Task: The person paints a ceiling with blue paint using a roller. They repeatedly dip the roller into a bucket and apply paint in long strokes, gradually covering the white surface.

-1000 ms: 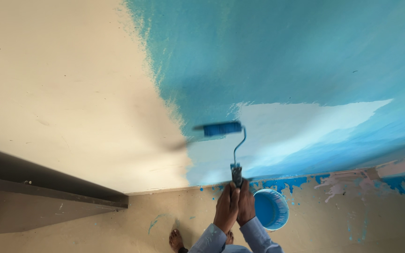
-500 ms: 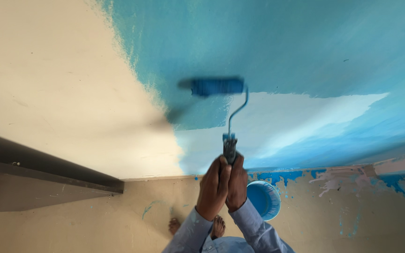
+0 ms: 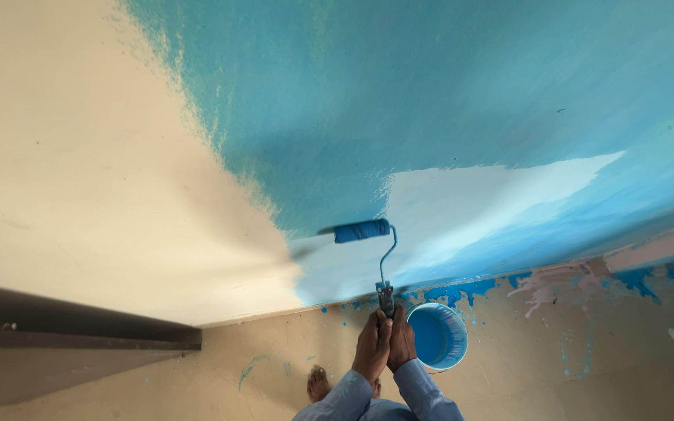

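Two blue sleeves are seen at the bottom edge, and a bare foot is set on the floor just to their left. The left hand and the right hand are pressed side by side, and their fingers are wrapped tight around the handle of a paint roller. Just to the right of the hands, a round bucket with blue paint in it is stood on the floor, near the foot of the wall. Blue splashes are scattered on the floor along that edge. Farther off, the blue roller head is laid against the wall low down, where a pale patch is met by fresh blue paint. The left part of the wall is left cream.
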